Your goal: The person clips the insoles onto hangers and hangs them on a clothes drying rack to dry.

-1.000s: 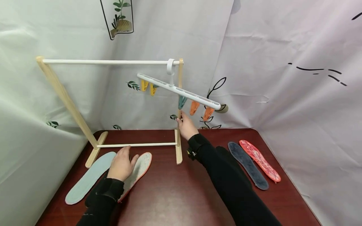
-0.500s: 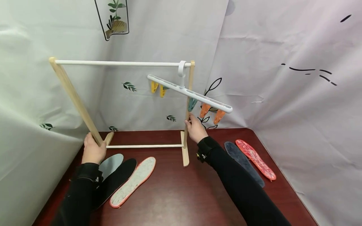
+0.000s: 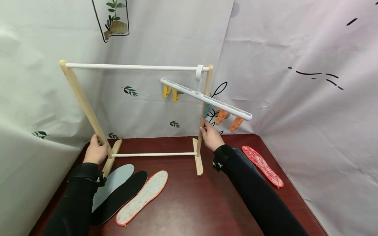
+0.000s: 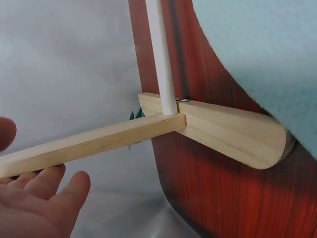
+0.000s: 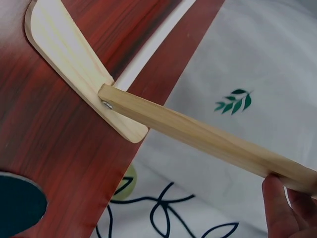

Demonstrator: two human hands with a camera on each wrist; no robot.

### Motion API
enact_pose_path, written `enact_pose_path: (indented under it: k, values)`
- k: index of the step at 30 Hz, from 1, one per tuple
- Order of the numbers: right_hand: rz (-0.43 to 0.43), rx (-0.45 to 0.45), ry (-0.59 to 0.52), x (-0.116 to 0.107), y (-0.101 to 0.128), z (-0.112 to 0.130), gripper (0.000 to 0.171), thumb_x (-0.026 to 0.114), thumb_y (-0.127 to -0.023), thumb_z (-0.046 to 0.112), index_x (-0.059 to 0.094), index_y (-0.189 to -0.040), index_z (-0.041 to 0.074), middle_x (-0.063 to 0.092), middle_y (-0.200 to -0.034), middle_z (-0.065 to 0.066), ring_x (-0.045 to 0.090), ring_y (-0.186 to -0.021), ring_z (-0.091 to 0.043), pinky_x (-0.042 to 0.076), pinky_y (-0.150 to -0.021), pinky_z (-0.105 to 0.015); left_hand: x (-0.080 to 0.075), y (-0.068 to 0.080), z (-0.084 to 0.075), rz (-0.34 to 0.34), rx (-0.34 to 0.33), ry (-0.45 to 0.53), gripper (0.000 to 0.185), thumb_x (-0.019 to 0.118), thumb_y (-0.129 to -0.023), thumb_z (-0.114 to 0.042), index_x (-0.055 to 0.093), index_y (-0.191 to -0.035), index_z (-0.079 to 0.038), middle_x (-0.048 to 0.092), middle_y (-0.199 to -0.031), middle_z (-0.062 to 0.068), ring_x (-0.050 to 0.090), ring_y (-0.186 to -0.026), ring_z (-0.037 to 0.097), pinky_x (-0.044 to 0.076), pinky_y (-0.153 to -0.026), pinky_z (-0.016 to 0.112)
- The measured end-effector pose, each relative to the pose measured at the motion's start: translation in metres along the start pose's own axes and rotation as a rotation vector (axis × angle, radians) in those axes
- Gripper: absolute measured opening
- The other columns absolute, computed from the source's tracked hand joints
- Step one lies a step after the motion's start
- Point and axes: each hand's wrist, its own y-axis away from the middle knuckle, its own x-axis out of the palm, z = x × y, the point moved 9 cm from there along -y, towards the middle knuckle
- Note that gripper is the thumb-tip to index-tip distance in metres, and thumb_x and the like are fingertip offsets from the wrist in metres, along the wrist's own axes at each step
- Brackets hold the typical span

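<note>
A wooden drying rack point(image 3: 83, 100) with white rods stands at the back of the dark red table point(image 3: 189, 203). My left hand point(image 3: 95, 151) grips the rack's left post just above its foot; in the left wrist view the post point(image 4: 84, 146) lies between thumb and fingers point(image 4: 44, 198). My right hand point(image 3: 210, 135) holds the right post point(image 3: 204, 108) low down, and its fingertips point(image 5: 285, 208) press on the post point(image 5: 208, 134) in the right wrist view. A white clip hanger point(image 3: 206, 98) hangs tilted from the top rod point(image 3: 130, 67) at its right end.
Three insoles lie front left: light blue point(image 3: 113, 182), black point(image 3: 122, 196), grey with an orange rim point(image 3: 143, 196). A red insole point(image 3: 261, 165) lies on the right, with a dark one partly hidden behind my right arm. Draped sheets close in the back and sides.
My left hand has left the insoles and taken the rack's left post. The rack has shifted a little to the right on the table, with my right hand staying on its post.
</note>
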Motion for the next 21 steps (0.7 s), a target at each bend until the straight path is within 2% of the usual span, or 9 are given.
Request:
enact_pose_path:
  k: [8, 11, 17, 21]
  values:
    - [0.004, 0.005, -0.016, -0.014, 0.004, -0.013, 0.045, 0.043, -0.111, 0.022, 0.039, -0.150, 0.001, 0.060, -0.136, -0.027, 0.062, -0.123, -0.039, 0.052, -0.100, -0.052, 0.005, 0.014, -0.007, -0.089, -0.025, -0.091, 0.059, 0.031, -0.107, -0.017, 0.016, -0.162, -0.002, 0.041, -0.152, 0.035, 0.048, -0.134, 0.052, 0.043, -0.108, 0.062]
    - [-0.008, 0.002, -0.021, -0.019, 0.007, -0.016, 0.044, 0.044, -0.111, 0.021, 0.040, -0.150, 0.000, 0.060, -0.134, -0.028, 0.063, -0.122, -0.040, 0.052, -0.100, -0.052, 0.007, 0.018, -0.010, -0.101, -0.025, -0.121, 0.058, 0.030, -0.108, -0.020, 0.018, -0.161, -0.002, 0.044, -0.150, 0.034, 0.051, -0.131, 0.052, 0.045, -0.104, 0.063]
    - [-0.035, -0.009, -0.011, -0.026, 0.012, -0.023, 0.039, 0.045, -0.110, 0.020, 0.044, -0.145, 0.000, 0.061, -0.132, -0.028, 0.062, -0.123, -0.040, 0.051, -0.100, -0.053, 0.013, 0.023, -0.016, -0.131, 0.000, -0.136, 0.056, 0.030, -0.107, -0.022, 0.025, -0.160, -0.002, 0.050, -0.146, 0.033, 0.056, -0.126, 0.051, 0.047, -0.101, 0.062]
    - [-0.039, -0.014, 0.020, -0.028, 0.014, -0.025, 0.035, 0.044, -0.111, 0.021, 0.047, -0.138, 0.000, 0.063, -0.129, -0.027, 0.064, -0.118, -0.040, 0.051, -0.095, -0.053, 0.013, 0.028, -0.018, -0.150, -0.004, -0.136, 0.055, 0.030, -0.107, -0.022, 0.028, -0.158, -0.001, 0.053, -0.142, 0.034, 0.060, -0.121, 0.050, 0.052, -0.095, 0.060]
